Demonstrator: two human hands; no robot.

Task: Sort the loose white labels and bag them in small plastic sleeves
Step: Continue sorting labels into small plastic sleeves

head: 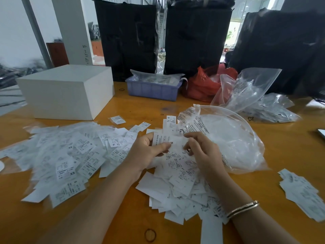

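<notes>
Labels (165, 140) sit pinched in our left grip (147, 148); our right grip (202, 148), fingers curled, picks beside it. We should match sizes before sleeving.

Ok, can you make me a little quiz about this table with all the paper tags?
1. True or false: the left hand holds some white labels.
2. What colour is the plastic bag beside the small tray? A) green B) red C) yellow
3. Fill in: the bracelet is on the ____ wrist.

Key
1. True; the right hand touches the same labels.
2. B, red.
3. Right.
</notes>
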